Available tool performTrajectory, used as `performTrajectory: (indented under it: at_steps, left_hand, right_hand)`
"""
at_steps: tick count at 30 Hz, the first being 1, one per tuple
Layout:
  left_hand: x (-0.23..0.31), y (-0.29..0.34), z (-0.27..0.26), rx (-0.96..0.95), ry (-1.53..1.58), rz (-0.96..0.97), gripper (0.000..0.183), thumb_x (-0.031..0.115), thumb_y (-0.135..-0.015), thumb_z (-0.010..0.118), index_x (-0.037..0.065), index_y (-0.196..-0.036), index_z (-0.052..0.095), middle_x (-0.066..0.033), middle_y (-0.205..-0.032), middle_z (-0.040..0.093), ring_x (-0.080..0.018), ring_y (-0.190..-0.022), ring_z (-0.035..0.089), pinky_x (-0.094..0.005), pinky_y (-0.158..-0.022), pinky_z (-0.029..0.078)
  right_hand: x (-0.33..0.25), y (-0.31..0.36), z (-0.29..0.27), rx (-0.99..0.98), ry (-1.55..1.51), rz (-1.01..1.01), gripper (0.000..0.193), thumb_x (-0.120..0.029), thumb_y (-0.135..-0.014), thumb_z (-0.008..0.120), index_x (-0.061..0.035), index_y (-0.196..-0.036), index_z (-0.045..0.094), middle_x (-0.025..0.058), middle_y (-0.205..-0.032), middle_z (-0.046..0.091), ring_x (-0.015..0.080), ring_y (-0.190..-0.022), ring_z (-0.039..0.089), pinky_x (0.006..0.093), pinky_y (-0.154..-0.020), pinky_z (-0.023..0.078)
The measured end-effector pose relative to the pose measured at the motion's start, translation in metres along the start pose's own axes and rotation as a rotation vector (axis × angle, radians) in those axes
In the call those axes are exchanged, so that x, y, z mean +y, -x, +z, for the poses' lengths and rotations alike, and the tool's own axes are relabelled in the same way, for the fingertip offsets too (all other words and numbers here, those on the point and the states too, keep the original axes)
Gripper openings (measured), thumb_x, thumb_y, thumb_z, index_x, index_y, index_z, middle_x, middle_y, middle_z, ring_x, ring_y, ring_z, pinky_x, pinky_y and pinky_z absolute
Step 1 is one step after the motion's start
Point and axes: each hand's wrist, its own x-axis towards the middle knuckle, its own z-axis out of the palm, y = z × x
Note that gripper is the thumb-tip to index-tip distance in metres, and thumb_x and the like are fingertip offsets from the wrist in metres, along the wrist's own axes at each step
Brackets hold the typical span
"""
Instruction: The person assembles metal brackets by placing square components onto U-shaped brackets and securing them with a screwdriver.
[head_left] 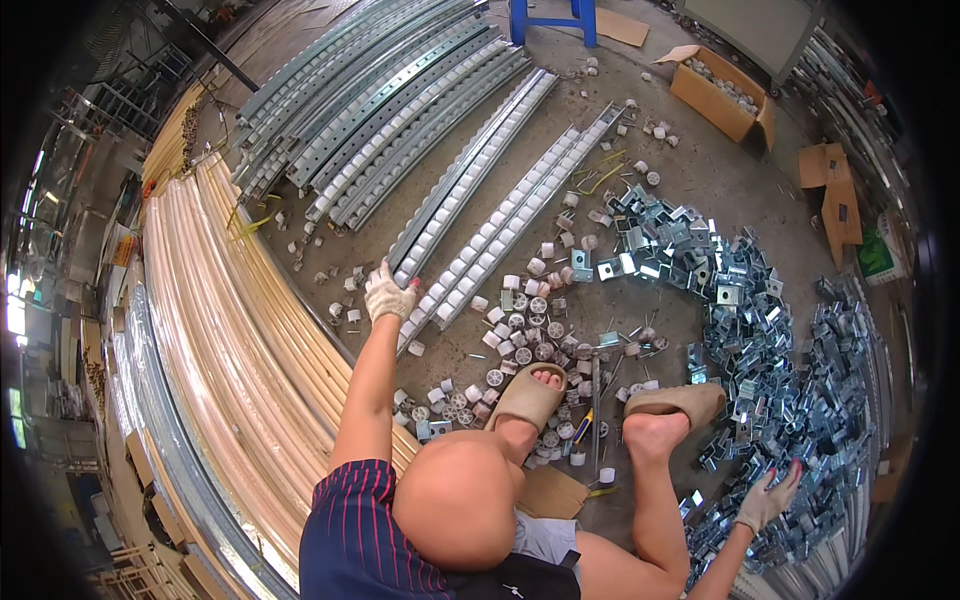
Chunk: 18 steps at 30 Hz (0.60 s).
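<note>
My left hand, in a cream glove with bare fingertips, is closed round the near end of a roller track, a grey metal rail with a row of white wheels. Beside it on the right lies another pair of roller tracks on the floor. My right hand, gloved the same way, is over the pile of shiny metal brackets at the lower right. Its fingers are stretched out and apart, with nothing held in them.
Loose white wheels lie scattered around my sandals. More roller tracks are stacked at the far left, near long wrapped tubes. A cardboard box of wheels stands far right, beyond a blue stool. A yellow cutter lies between my feet.
</note>
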Motion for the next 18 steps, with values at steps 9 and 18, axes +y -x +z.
performTrajectory:
  at_steps: [9, 18]
  left_hand:
    - [0.006, -0.052, -0.029, -0.323, -0.162, -0.208, 0.111, 0.080, -0.065, 0.085, 0.011, -0.147, 0.059, -0.0200, -0.153, 0.055, -0.0353, -0.143, 0.053, -0.0485, -0.111, 0.049]
    - [0.031, -0.068, -0.044, -0.541, 0.132, -0.169, 0.089, 0.062, -0.062, 0.097, 0.001, -0.121, 0.069, -0.0133, -0.112, 0.073, -0.0261, -0.102, 0.070, -0.0408, -0.084, 0.058]
  right_hand:
    - [-0.102, 0.016, 0.031, -0.188, -0.296, 0.074, 0.055, 0.001, -0.090, 0.066, -0.0012, -0.144, 0.055, 0.0222, -0.148, 0.055, 0.0416, -0.139, 0.052, 0.0479, -0.118, 0.041]
    - [-0.119, 0.040, 0.037, -0.251, -0.449, 0.149, 0.054, 0.002, -0.090, 0.066, 0.0014, -0.143, 0.054, 0.0233, -0.146, 0.056, 0.0421, -0.137, 0.054, 0.0470, -0.117, 0.043]
